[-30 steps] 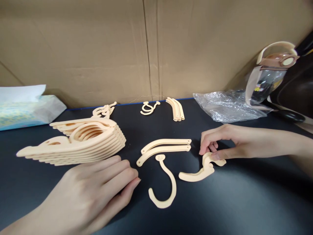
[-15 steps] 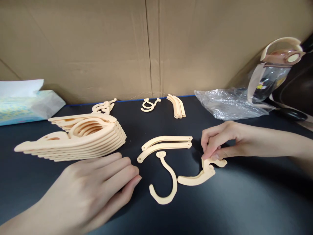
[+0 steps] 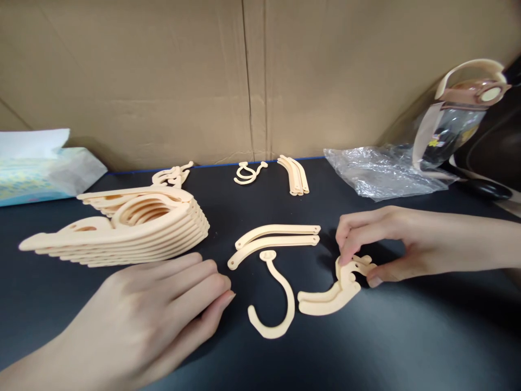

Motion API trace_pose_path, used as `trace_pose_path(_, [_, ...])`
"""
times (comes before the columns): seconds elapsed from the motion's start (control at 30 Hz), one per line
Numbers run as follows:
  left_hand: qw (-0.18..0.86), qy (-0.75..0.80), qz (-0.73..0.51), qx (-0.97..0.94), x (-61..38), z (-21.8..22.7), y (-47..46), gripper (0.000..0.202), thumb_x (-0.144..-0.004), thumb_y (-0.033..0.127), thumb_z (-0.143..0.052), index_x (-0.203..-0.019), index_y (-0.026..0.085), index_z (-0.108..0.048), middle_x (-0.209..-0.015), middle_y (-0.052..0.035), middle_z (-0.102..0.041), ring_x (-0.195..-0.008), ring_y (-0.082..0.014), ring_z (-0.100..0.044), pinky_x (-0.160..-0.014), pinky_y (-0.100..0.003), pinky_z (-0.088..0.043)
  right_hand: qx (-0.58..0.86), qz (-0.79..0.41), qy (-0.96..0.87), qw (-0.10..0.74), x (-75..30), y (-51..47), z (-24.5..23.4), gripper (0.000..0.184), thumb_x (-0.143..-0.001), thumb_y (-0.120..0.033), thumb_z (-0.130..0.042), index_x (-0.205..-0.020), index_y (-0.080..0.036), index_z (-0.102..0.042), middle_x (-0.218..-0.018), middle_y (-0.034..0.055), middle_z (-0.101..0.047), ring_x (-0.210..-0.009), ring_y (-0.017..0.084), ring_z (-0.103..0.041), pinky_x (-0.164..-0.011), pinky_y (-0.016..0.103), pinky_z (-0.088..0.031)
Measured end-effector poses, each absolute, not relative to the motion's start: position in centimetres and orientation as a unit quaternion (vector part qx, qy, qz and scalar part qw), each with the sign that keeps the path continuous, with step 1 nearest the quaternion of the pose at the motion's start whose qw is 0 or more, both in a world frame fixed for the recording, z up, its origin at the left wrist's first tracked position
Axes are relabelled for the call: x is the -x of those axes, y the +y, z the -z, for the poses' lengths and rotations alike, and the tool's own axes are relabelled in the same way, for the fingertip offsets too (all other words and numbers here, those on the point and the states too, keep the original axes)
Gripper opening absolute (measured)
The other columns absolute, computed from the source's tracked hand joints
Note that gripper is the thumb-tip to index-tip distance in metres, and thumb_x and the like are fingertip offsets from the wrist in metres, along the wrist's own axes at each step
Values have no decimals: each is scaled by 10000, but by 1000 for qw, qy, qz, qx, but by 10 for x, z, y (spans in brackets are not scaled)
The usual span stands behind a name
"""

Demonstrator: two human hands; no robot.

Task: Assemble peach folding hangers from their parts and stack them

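Note:
My right hand (image 3: 378, 239) pinches the upper end of a pair of cream plastic hanger arm pieces (image 3: 329, 298) lying on the black table (image 3: 407, 336), index finger on top and thumb at the side. My left hand (image 3: 158, 315) rests flat on the table with fingers stretched out, holding nothing, just in front of a stack of several cream hanger bodies (image 3: 134, 233). Between the hands lie a loose cream hook (image 3: 279, 301) and two curved cream arms (image 3: 272, 241).
At the back of the table lie small hooks (image 3: 248, 172), a bundle of curved arms (image 3: 295, 176) and more hooks (image 3: 173, 175). A crumpled plastic bag (image 3: 382, 171) and a bottle (image 3: 459, 117) sit at the right, a tissue pack (image 3: 40, 165) at the left. A cardboard wall (image 3: 244, 76) stands behind.
My right hand's thumb has shifted right and down along the arm pieces, which now show as two stacked parts slightly apart. My left hand has hardly moved.

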State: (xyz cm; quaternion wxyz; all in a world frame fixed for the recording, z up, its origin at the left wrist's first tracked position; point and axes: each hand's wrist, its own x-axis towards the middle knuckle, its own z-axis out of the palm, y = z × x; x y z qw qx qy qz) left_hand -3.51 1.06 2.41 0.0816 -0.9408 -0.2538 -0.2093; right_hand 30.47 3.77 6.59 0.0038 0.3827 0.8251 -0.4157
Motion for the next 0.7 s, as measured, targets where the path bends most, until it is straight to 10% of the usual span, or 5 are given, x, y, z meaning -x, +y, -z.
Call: trace_pose_path(0.7, [98, -226, 236, 940, 34, -21, 13, 255, -1058, 175, -375, -845, 234, -503, -673, 29, -607, -616, -163, -615, -540, -327, -382, -355, 403, 843, -24, -307, 38, -63, 265, -857, -350, -758, -1091, -234, -711, -989, 5, -677, -843, 135, -647, -751, 234, -515])
